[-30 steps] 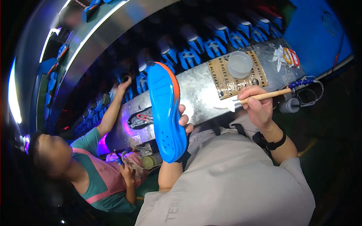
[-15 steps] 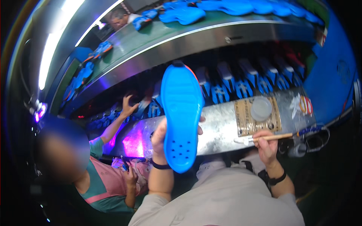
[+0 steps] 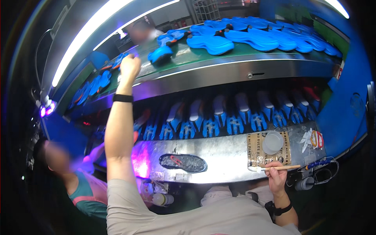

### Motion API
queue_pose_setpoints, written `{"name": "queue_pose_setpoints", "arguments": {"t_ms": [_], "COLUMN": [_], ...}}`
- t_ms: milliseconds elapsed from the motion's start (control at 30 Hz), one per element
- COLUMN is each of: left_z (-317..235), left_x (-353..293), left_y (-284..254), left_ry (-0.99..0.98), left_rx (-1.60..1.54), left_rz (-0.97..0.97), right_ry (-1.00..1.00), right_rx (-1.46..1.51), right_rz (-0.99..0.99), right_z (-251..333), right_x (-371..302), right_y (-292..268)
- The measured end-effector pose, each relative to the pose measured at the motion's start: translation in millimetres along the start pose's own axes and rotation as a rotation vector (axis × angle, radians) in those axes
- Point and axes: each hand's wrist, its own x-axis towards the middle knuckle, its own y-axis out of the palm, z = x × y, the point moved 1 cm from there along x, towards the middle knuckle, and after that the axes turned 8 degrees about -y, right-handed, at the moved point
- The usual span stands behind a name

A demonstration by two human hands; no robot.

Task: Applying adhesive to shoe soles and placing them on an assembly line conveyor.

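My left hand (image 3: 130, 66) reaches far forward over the green conveyor belt, its fingers curled closed. Blue shoe soles (image 3: 119, 61) lie by its fingertips; whether it grips one is hidden. Just right of it, a blue sole (image 3: 159, 54) rests on the belt. My right hand (image 3: 277, 176) pinches a wooden-handled brush (image 3: 288, 167) with a white tip, held level above the bench's front edge. Beyond it, a translucent round tub (image 3: 272, 143) stands on a printed cardboard piece (image 3: 256, 152). A dark shoe upper (image 3: 182, 163) with a red mark lies on the metal bench (image 3: 227, 156).
Many blue soles (image 3: 254, 39) crowd the conveyor belt (image 3: 178, 62). Beneath its metal edge runs a row of blue-and-dark shoe parts (image 3: 235, 123). A co-worker (image 3: 84, 188) sits at left beside purple light; another person is behind the belt. Rubber bands (image 3: 317, 139) lie at right.
My left hand has gone from holding up a large blue sole to reaching over the belt. The dark upper on the bench is now visible. My right hand still holds the brush. The view has tilted upward.
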Motion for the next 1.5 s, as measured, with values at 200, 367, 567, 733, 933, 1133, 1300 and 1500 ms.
{"name": "queue_pose_setpoints", "arguments": {"t_ms": [200, 367, 567, 733, 933, 1133, 1300, 1500], "left_z": [49.8, 112.6, 109.0, 53.9, 47.9, 50.5, 0.5, -45.9], "left_x": [55.8, 85.5, 84.8, 24.4, -37.0, -94.2, -198.8, -377.9], "left_y": [19.8, 43.0, 42.6, -14.4, -74.8, -55.3, -43.6, -15.3], "left_ry": [-0.077, 0.186, 0.374, 0.657, -0.1, -0.317, -0.375, -0.705], "left_rx": [0.61, 0.704, 0.607, 0.406, -0.388, -0.622, -1.12, -1.35], "left_rz": [0.291, 0.24, 0.261, 0.166, 0.259, 0.378, 0.441, 0.82], "right_ry": [0.036, 0.104, 0.126, 0.142, 0.078, -0.191, -0.058, -0.08], "right_rx": [-0.083, -0.123, -0.105, -0.109, -0.287, -0.693, -0.916, -1.115], "right_rz": [-0.036, -0.073, -0.08, -0.002, 0.042, 0.027, 0.061, 0.139], "right_z": [-6.1, -3.9, -5.5, -2.7, 7.1, 30.0, 42.2, 20.7], "right_x": [4.7, 4.6, 10.2, 21.7, 46.1, 80.1, 100.8, 110.1], "right_y": [-14.3, -22.2, -25.3, -20.2, -23.9, -38.4, -52.0, -54.1]}}
